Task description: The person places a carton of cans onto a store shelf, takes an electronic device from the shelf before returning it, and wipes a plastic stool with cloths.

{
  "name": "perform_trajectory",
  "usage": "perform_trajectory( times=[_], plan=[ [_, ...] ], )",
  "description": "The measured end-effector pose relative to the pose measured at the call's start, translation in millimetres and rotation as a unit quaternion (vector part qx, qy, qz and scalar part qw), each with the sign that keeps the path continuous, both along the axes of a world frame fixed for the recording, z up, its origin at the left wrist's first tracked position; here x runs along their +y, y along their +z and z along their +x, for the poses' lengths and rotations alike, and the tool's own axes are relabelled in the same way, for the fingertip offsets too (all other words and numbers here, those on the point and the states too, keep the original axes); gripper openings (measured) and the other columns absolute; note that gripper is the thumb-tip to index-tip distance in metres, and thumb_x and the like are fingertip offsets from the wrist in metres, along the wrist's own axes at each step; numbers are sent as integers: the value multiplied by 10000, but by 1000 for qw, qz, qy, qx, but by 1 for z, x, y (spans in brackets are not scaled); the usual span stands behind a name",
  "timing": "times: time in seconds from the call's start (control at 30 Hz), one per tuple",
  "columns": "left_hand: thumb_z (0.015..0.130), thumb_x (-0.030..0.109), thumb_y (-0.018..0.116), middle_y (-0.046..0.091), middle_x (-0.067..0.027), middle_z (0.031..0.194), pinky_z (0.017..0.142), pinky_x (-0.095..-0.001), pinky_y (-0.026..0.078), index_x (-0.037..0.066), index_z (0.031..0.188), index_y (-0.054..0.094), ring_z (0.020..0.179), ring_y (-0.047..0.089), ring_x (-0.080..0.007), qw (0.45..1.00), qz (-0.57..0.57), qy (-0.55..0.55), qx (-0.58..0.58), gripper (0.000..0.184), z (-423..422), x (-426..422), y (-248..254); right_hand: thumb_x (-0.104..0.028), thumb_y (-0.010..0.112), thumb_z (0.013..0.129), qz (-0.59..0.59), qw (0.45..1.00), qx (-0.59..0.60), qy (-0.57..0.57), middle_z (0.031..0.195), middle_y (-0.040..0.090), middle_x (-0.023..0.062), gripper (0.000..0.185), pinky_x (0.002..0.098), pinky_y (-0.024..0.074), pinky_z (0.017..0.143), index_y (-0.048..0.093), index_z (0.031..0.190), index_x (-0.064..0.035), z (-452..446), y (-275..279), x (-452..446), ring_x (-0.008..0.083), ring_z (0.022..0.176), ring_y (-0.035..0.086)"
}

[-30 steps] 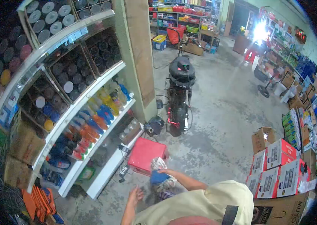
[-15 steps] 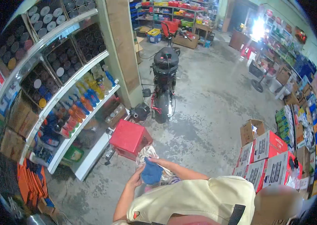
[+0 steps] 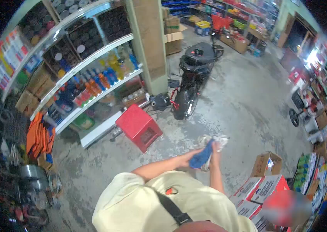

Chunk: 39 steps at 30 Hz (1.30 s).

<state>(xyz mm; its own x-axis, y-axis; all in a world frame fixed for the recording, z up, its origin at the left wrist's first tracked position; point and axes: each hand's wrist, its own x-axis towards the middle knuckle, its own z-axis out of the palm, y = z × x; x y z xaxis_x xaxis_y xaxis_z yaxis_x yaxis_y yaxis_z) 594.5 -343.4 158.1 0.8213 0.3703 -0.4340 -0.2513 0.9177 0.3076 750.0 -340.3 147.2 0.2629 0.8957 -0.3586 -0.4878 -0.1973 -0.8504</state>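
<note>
A blue cloth is held in front of my body, over the concrete floor. My left hand grips its left side. Along the right edge, my right hand is closed on the blue cloth together with a crumpled whitish cloth, which sticks out above and behind. Both sets of fingers are partly hidden by the fabric and small in view.
A red plastic stool stands to the left, with a black motorbike beyond it. Shelves of bottles line the left side. Red and white cartons and an open cardboard box are at the right.
The view has shifted and tilted. My hands have moved rightward, away from the stool, with the blue and whitish cloths still in them.
</note>
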Motion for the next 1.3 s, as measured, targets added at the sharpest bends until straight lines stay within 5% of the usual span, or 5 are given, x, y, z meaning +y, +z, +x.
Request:
perform_trajectory(
  times=[0.5, 0.73, 0.97, 1.17, 1.3],
  plan=[
    [827, 216, 509, 623, -55, 918, 781, -296, 471, 34, 952, 590, 821, 593, -132, 993, 7, -92, -76, 236, 139, 116, -39, -339, 524, 837, 2, 978, 199, -61, 1029, 546, 70, 393, 339, 440, 819, 489, 1108, -57, 168, 1, 55, 193, 945, 530],
    [876, 306, 417, 607, -41, 987, 783, -296, 465, 66, 1057, 552, 852, 586, -141, 998, 42, -28, -40, 330, 204, 232, -27, -353, 524, 836, 17, 988, 153, 24, 979, 550, 46, 380, 334, 447, 781, 504, 1093, -74, 235, 37, 193, 175, 884, 534],
    [818, 494, 449, 573, -63, 1046, 793, -486, 419, 142, 1077, 536, 920, 553, -225, 999, -33, 22, 36, 445, 226, 310, -5, -326, 528, 837, 49, 977, 195, 73, 1011, 551, 63, 358, 342, 458, 794, 501, 1094, -79, 288, 29, 296, 182, 928, 536],
    [801, 527, 462, 575, -55, 1038, 778, -448, 422, 159, 1100, 526, 906, 537, -226, 999, -32, 24, 20, 479, 269, 354, 17, -348, 560, 813, 38, 981, 177, 76, 1235, 394, 57, 685, 349, 406, 878, 173, 1331, -122, 330, -4, 355, 187, 1075, 447],
    [818, 413, 510, 567, -69, 1023, 674, -396, 466, 135, 1152, 469, 885, 551, -198, 999, 23, 23, 11, 436, 318, 390, 9, -361, 550, 818, 6, 980, 161, 119, 1095, 502, 63, 527, 339, 420, 847, 376, 1219, -65, 363, -8, 388, 191, 979, 503]
  ],
)
